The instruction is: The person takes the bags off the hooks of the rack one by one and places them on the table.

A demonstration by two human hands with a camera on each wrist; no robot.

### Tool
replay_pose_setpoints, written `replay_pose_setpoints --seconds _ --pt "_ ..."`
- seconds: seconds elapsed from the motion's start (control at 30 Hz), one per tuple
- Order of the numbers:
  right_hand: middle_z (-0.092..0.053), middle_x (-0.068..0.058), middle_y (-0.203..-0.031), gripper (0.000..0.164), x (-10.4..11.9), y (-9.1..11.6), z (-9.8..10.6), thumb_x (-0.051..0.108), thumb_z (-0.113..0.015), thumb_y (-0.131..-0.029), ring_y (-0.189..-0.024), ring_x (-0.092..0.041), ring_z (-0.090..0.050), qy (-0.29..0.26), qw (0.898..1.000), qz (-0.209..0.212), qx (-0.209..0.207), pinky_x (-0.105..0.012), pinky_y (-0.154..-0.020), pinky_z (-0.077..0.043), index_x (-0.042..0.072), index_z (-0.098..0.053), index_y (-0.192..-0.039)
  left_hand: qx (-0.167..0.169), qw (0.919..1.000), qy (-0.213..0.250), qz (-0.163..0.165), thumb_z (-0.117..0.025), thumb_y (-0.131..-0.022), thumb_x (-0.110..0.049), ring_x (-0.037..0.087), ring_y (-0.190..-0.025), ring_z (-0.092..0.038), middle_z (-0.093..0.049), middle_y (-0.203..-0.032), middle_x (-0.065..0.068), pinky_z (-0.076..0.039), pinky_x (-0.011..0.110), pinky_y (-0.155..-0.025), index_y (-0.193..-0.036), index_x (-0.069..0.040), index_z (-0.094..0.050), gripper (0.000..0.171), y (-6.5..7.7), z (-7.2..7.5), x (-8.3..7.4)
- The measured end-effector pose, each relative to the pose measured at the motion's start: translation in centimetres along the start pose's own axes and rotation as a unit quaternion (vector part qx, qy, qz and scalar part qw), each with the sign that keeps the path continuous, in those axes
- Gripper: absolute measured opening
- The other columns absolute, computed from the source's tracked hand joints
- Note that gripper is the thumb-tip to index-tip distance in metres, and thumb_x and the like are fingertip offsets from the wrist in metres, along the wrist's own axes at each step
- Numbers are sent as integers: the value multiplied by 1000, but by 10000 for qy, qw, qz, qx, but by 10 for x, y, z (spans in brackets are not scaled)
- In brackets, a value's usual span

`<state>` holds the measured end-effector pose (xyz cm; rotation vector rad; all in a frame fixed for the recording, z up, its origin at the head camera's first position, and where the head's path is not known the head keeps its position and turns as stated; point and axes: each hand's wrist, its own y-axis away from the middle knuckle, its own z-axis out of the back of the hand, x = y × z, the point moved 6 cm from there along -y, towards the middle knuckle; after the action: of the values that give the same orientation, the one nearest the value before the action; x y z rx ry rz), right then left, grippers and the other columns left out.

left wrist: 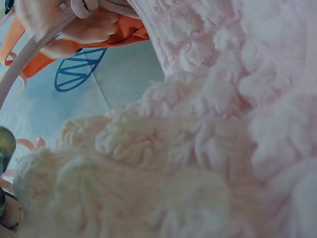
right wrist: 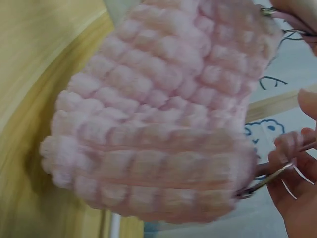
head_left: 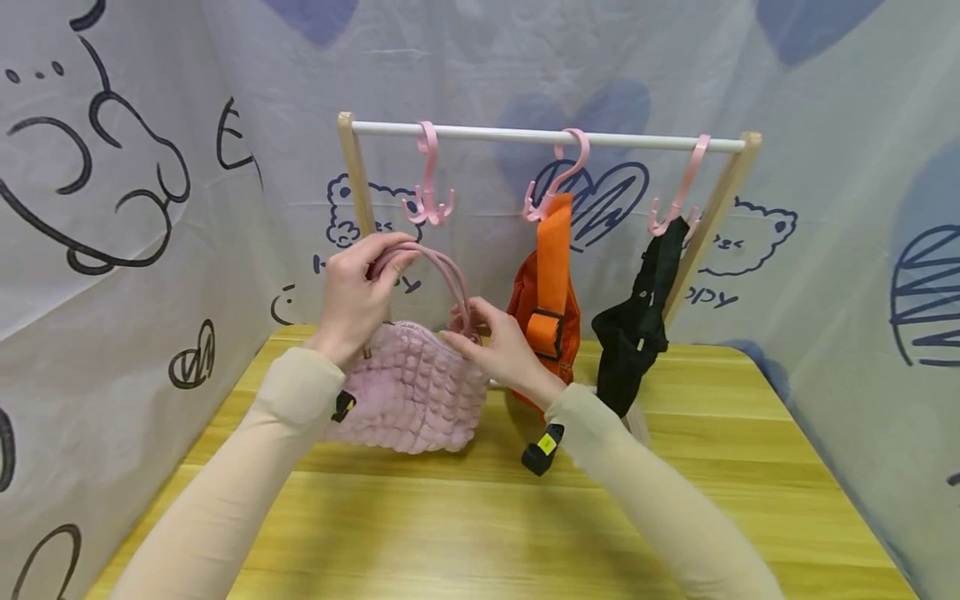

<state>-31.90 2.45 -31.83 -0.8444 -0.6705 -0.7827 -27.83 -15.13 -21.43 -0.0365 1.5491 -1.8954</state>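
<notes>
A pink, puffy quilted handbag (head_left: 412, 392) hangs below both hands, its lower edge close over the wooden tabletop. My left hand (head_left: 360, 287) grips the top of its pink strap (head_left: 444, 265), fingers curled round it. At the bag's right end, my right hand (head_left: 502, 346) pinches the strap's lower part, where it joins the bag. The right wrist view shows a metal clasp (right wrist: 265, 183) beside those fingers. Puffy pink fabric fills much of the left wrist view, with the strap (left wrist: 37, 47) crossing its upper left corner.
Behind the bag stands a rack with a white rail (head_left: 495, 132) and wooden posts. A pink hook (head_left: 428, 179) hangs at its left. The middle hook (head_left: 573, 158) carries an orange bag (head_left: 551, 283); the right hook (head_left: 688, 179) carries a black bag (head_left: 637, 325). Printed cloth surrounds the table (head_left: 420, 533).
</notes>
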Motion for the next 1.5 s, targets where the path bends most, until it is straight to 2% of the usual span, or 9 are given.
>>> replay_pose_setpoints --seconds 0.17,0.33,0.5,0.63,0.83,1.0,1.13,1.3,1.5 --pt "-54 -5 -90 39 -9 8 -14 17 -78 -89 -84 -18 -54 375 9985 296 281 -28 -73 -45 7 -58 -121 -174 9995 257 -21 -70 -93 -9 -7 -82 -61 -76 -98 18 -50 7 -74 -105 4 -73 18 2 6 1" --pt "-48 -2 -90 56 -17 15 -27 18 -86 -81 -90 -16 -55 721 9952 485 439 -29 -80 -50 5 -54 -125 -318 9989 316 129 -68 -94 -8 -8 -81 -59 -75 -97 20 -50 8 -74 -105 5 -72 18 6 10 3" --pt "-49 -3 -91 54 -24 22 -34 12 -82 -84 -90 -18 -56 287 9986 274 347 -30 -81 -51 7 -54 -129 -337 9985 293 329 -69 -93 -8 -6 -81 -59 -75 -99 19 -50 8 -74 -107 4 -72 19 12 12 8" --pt "-48 -4 -88 41 -24 26 -36 5 -76 -88 -85 -18 -52 -48 9992 369 172 -28 -75 -43 6 -57 -125 -330 9982 241 442 -68 -94 -9 -8 -83 -60 -75 -100 19 -51 7 -76 -107 4 -72 19 16 15 14" --pt "-48 -7 -88 33 -23 32 -36 -2 -72 -89 -84 -14 -48 -610 9969 415 -258 -23 -75 -40 1 -61 -120 -256 9971 -15 716 -67 -95 -12 -7 -82 -60 -75 -101 17 -48 5 -74 -110 3 -72 21 22 22 26" --pt "-50 -9 -91 33 -21 36 -32 -7 -70 -88 -85 -12 -50 -997 9906 660 -670 -17 -76 -44 -5 -59 -119 -62 9942 -353 1011 -66 -96 -16 3 -71 -48 -70 -96 13 -37 11 -60 -113 -1 -67 23 29 28 39" --pt "-51 -9 -91 36 -19 38 -30 -8 -71 -88 -84 -11 -52 -1172 9872 679 -841 -16 -76 -46 -6 -57 -120 117 9907 -775 1112 -67 -97 -18 8 -67 -44 -66 -93 13 -34 13 -57 -113 -2 -65 23 35 33 48" --pt "-52 -8 -91 38 -18 42 -30 -7 -71 -88 -82 -8 -54 -1300 9857 516 -937 -17 -75 -47 -3 -55 -122 634 9826 -1071 1376 -66 -98 -16 14 -71 -49 -69 -104 14 -36 11 -59 -116 -2 -64 23 46 36 60" --pt "-52 -6 -94 37 -13 46 -29 -5 -69 -90 -83 -9 -55 -1496 9818 557 -1025 -16 -75 -48 -1 -54 -124 1352 9677 -1049 1848 -61 -102 -20 19 -76 -54 -69 -111 16 -42 16 -61 -126 -6 -60 28 60 35 73"
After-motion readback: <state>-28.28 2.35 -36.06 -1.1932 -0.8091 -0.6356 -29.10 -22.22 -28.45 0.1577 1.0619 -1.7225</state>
